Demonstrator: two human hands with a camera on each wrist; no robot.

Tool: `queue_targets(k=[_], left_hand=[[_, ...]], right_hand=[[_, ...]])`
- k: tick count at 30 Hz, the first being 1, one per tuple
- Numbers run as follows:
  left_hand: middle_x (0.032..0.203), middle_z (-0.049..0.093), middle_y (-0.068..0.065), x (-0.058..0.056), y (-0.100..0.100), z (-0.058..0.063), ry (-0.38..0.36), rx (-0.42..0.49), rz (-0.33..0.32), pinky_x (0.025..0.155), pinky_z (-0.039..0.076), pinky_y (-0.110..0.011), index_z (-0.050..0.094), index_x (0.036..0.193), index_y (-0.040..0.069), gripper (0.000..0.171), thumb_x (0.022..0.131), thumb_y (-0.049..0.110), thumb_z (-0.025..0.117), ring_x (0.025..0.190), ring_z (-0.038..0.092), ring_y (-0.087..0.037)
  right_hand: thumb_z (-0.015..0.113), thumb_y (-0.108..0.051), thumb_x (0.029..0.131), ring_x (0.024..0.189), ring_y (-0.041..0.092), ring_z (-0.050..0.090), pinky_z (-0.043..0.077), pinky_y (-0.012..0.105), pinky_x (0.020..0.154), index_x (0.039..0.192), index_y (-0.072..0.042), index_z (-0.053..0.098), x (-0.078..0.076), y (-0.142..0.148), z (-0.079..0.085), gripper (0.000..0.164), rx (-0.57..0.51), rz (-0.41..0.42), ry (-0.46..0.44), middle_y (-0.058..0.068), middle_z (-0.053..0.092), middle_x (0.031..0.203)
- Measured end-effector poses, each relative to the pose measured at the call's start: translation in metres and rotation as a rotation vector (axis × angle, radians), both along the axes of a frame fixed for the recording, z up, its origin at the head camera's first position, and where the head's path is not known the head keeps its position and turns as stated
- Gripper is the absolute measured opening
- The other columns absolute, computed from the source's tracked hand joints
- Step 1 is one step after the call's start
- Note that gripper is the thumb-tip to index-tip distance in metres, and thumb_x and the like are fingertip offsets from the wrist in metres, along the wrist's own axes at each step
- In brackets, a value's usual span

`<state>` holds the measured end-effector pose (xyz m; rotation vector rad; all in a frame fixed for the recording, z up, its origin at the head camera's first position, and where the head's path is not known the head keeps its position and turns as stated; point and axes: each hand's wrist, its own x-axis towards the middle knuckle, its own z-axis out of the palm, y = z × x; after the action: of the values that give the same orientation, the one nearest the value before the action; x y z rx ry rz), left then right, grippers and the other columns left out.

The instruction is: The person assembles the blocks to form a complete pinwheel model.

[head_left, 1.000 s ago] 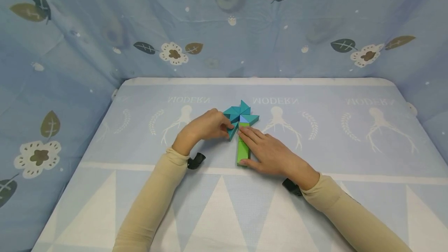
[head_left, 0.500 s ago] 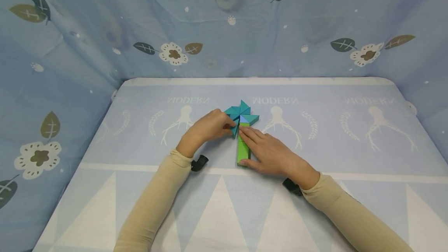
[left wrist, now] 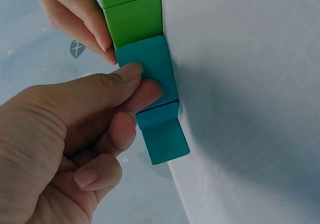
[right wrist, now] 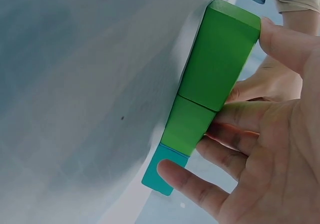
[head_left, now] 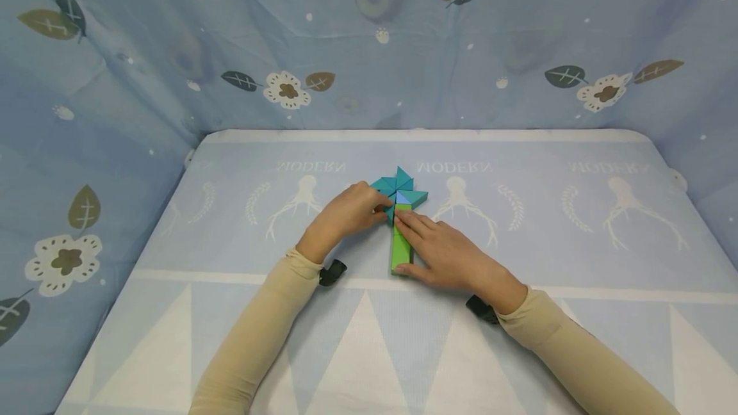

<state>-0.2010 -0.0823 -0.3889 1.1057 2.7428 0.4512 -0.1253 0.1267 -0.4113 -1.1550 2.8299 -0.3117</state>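
Note:
Teal triangular blocks lie in a pinwheel shape at mid-table, with a small light-blue triangle among them. Green blocks form a straight stem running from it toward the person. My left hand pinches a teal triangular block at the pinwheel's lower left, thumb and index finger on its face. This block sits against the stem's upper end, partly hidden by the fingers. My right hand rests along the stem's right side with fairly straight fingers; its thumb touches the near end of the green block.
A patterned cloth covers the table under the blocks. Blue printed curtains stand behind and at the sides. A black wrist device hangs under the left wrist and another under the right.
My left hand has slid slightly to the right, bringing the teal triangular block from a tilted, separate position up against the green stem. The right hand has stayed in place.

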Motion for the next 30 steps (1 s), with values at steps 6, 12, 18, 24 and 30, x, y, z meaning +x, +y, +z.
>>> queue_targets(k=[6,12,18,24,30], left_hand=[[0.099,0.076,-0.007,-0.0007,0.0006,-0.0019,-0.004,-0.009,0.019,0.066,0.054,-0.021,0.073,0.116,0.007,0.026,0.089,0.009,0.071,0.073,0.065,-0.008],[0.103,0.075,-0.009,-0.0005,0.0006,-0.0013,0.001,-0.014,0.024,0.067,0.054,-0.022,0.073,0.116,0.007,0.027,0.089,0.01,0.072,0.077,0.069,-0.011],[0.1,0.076,-0.008,-0.0005,0.0007,-0.0028,0.016,-0.01,0.011,0.066,0.054,-0.022,0.074,0.113,0.007,0.024,0.089,0.009,0.071,0.076,0.068,-0.011],[0.089,0.075,-0.005,-0.0007,0.0014,-0.0041,0.031,-0.008,0.011,0.063,0.051,-0.023,0.077,0.102,0.009,0.014,0.09,0.009,0.071,0.068,0.063,-0.008],[0.083,0.074,-0.004,-0.0008,0.0012,-0.0045,0.043,-0.006,0.009,0.061,0.049,-0.023,0.077,0.095,0.01,0.008,0.09,0.009,0.071,0.064,0.06,-0.008]], right_hand=[[0.054,-0.058,0.094,0.145,0.028,0.032,0.048,0.05,0.1,0.152,-0.001,0.031,0.0,0.0002,-0.0008,0.084,-0.003,0.005,0.01,0.013,0.027,0.16],[0.054,-0.058,0.094,0.146,0.027,0.032,0.048,0.049,0.1,0.152,-0.002,0.031,-0.0005,0.0,-0.0005,0.084,-0.001,0.005,0.013,0.012,0.026,0.161],[0.053,-0.059,0.094,0.146,0.027,0.031,0.047,0.049,0.101,0.153,-0.003,0.03,-0.0002,0.0001,-0.0014,0.084,0.002,0.002,0.006,0.012,0.026,0.161],[0.054,-0.059,0.094,0.146,0.026,0.031,0.047,0.049,0.101,0.153,-0.003,0.031,-0.0004,0.0004,-0.002,0.084,0.0,0.001,0.013,0.012,0.027,0.161],[0.054,-0.058,0.094,0.146,0.026,0.031,0.047,0.049,0.101,0.153,-0.003,0.031,-0.0006,0.0003,-0.0021,0.084,-0.011,0.003,0.012,0.011,0.028,0.16]])
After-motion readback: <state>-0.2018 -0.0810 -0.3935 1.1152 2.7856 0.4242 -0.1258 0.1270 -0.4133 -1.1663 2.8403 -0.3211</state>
